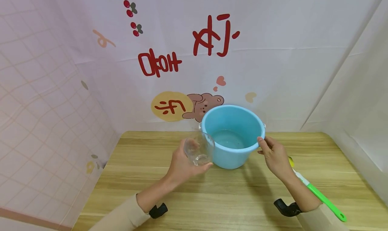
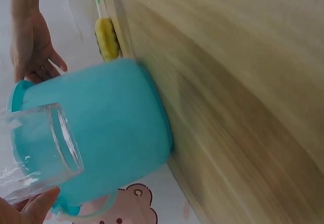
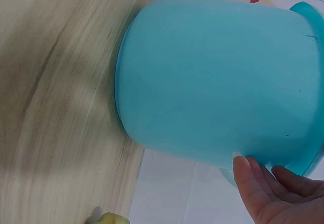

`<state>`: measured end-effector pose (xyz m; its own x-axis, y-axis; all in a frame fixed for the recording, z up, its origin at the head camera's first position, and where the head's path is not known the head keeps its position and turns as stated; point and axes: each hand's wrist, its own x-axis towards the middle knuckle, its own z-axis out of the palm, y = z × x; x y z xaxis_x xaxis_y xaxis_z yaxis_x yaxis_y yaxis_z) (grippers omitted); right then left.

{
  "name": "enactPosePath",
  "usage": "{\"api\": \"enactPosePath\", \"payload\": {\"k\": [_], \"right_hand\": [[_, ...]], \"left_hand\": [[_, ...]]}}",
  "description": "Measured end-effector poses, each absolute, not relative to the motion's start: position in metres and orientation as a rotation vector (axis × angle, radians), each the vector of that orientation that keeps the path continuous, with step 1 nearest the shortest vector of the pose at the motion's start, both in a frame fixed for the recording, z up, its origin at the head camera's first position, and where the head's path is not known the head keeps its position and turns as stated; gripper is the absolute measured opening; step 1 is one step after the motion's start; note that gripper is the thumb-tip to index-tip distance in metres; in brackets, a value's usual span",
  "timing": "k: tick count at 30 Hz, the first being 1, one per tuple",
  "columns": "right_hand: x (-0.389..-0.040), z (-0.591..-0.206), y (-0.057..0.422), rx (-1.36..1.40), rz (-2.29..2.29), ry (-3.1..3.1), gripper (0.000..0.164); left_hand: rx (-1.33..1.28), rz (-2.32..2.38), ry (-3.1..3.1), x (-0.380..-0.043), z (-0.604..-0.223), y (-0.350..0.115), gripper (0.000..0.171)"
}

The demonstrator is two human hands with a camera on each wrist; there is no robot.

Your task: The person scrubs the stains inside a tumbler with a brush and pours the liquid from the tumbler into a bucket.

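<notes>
My left hand (image 1: 183, 163) grips a clear drinking glass (image 1: 200, 150), fingers around its side. The glass is held tilted, close to the near left side of a light blue bucket (image 1: 228, 158). In the left wrist view the glass (image 2: 38, 148) overlaps the bucket wall. My right hand (image 1: 276, 156) holds the bucket's right rim, thumb on top and the other fingers below it on the outside. The bucket stands at the back of the wooden table, and shallow clear liquid (image 1: 227, 139) shows at its bottom.
Right of the bucket lies a bottle brush with a green and white handle (image 1: 325, 200); its yellow sponge head (image 2: 106, 39) shows in the left wrist view. Behind the table (image 1: 145, 170) hangs a white printed cloth (image 1: 272, 72). More cloth hangs at both sides.
</notes>
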<state>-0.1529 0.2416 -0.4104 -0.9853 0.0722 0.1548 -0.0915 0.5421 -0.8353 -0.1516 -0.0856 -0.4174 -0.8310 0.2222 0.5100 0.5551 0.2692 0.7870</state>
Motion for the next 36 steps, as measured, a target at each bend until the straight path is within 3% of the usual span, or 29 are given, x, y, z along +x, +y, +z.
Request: {"api": "enactPosePath", "payload": {"k": [36], "right_hand": [[-0.152,-0.409,0.239,0.024,1.426,-2.584,0.06]], "left_hand": [[-0.958,-1.819,-2.591,-0.111,-0.459,-0.049,0.078]]}}
